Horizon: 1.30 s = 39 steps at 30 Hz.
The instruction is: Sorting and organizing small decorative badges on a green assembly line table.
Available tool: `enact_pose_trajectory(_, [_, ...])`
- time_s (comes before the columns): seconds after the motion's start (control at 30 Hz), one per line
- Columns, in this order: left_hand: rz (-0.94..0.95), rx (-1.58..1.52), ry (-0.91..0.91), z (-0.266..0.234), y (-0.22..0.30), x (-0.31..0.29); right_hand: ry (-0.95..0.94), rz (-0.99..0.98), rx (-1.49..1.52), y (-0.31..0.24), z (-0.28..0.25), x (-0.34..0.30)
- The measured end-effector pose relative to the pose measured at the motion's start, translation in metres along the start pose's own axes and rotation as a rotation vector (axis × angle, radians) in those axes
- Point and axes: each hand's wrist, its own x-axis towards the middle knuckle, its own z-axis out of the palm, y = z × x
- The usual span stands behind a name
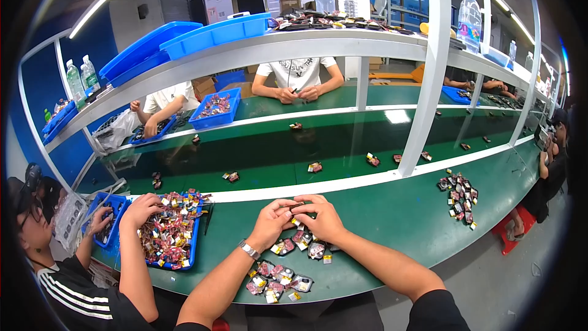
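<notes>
My left hand (271, 223), with a metal-banded watch (249, 249) on its wrist, and my right hand (321, 217) meet over the green bench. Their fingers pinch a small electronic assembly (296, 221) with a yellow-and-white tab; most of it is hidden by the fingers. Just below my hands lie several similar assemblies (302, 238), with black cases, reddish circuit boards and yellow-and-white tabs. A second cluster of assemblies (280, 276) rests nearer to me, between my forearms.
At left, a co-worker's hand (142, 208) reaches over a blue tray (195, 245) heaped with reddish boards and wires. Another assembly group (460, 196) lies to the right. Beyond a white rail (343, 182), scattered assemblies lie on a green belt (263, 165). An upright post (427, 86) supports the overhead shelf.
</notes>
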Motion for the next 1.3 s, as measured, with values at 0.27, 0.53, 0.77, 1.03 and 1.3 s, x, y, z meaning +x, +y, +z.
enact_pose_trajectory(0.27, [0.02, -0.044, 0.0, 0.003, 0.004, -0.001, 0.04, -0.052, -0.078, -0.006, -0.002, 0.003])
enact_pose_trajectory(0.53, [0.013, 0.026, 0.024, 0.0, 0.002, -0.003, -0.004, -0.073, -0.035, -0.008, -0.002, 0.003])
enact_pose_trajectory(0.77, [-0.006, 0.002, 0.068, 0.005, 0.007, -0.002, 0.082, -0.057, -0.081, -0.013, 0.001, 0.003])
enact_pose_trajectory(1.03, [-0.014, 0.0, 0.037, 0.0, 0.002, -0.001, 0.185, -0.231, -0.145, -0.017, 0.001, 0.008])
enact_pose_trajectory(1.3, [-0.039, 0.023, 0.066, 0.001, 0.003, -0.001, 0.192, -0.051, -0.055, -0.012, 0.009, 0.005])
